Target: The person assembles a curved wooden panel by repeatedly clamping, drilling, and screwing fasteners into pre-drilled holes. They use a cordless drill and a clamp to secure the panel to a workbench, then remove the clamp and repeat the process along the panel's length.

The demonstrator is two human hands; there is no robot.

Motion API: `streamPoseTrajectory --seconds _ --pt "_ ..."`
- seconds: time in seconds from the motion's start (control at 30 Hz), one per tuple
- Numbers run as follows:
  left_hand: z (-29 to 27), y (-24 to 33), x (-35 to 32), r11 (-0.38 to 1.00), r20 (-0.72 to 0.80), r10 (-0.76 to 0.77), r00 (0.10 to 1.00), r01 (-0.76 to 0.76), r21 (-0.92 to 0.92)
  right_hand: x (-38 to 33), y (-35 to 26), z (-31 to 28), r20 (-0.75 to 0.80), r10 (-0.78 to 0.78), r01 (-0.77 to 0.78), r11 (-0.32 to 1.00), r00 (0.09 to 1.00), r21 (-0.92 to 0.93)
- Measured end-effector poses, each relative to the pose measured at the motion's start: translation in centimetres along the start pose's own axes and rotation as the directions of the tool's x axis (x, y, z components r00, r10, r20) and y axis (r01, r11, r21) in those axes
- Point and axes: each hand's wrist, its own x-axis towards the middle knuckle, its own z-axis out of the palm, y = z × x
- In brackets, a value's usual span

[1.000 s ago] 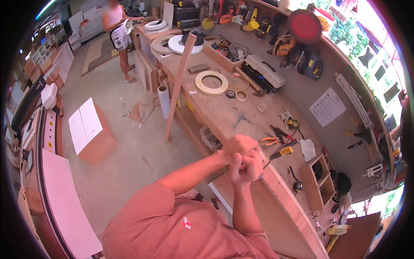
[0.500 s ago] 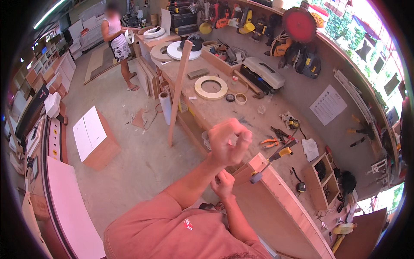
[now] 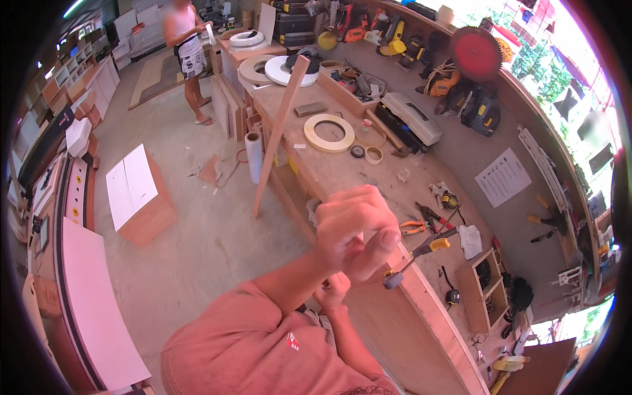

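Note:
My left hand (image 3: 357, 230) is raised in front of the workbench, its fingers curled round in a loose fist. Whatever it may hold is hidden. Lower and closer to my chest, my right hand (image 3: 332, 291) is also closed, partly covered by my left wrist; its contents do not show. Just right of my hands stands a wooden box-like piece (image 3: 431, 316) with a pale top edge. A bar clamp (image 3: 421, 255) with a yellow handle sits on its far end, touched by neither hand.
The workbench (image 3: 388, 187) carries orange-handled pliers (image 3: 413, 227), a tape measure (image 3: 451, 296), a roll of edging (image 3: 328, 132) and a toolbox (image 3: 409, 120). A wooden strip (image 3: 282, 135) leans on its edge. A white-topped cabinet (image 3: 141, 197) stands on the floor; another person (image 3: 191, 62) stands behind.
The view has shifted a little. My left hand has come slightly lower and nearer, still curled, and covers more of the clamped piece's end. My right hand remains closed below it.

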Motion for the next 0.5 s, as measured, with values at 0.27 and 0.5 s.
streamPoseTrajectory --seconds 0.27,0.5 --pt "-0.7 -4.2 -7.6 0.938 0.28 -0.257 0.925 0.169 0.304 6.4 -7.8 -7.3 -0.365 -0.226 0.308 0.934 0.903 0.182" --pt "-0.9 -4.3 -17.3 0.972 0.829 -0.224 0.513 0.062 0.225 10.6 -10.6 -11.5 -0.535 -0.349 0.503 0.848 0.769 0.17"
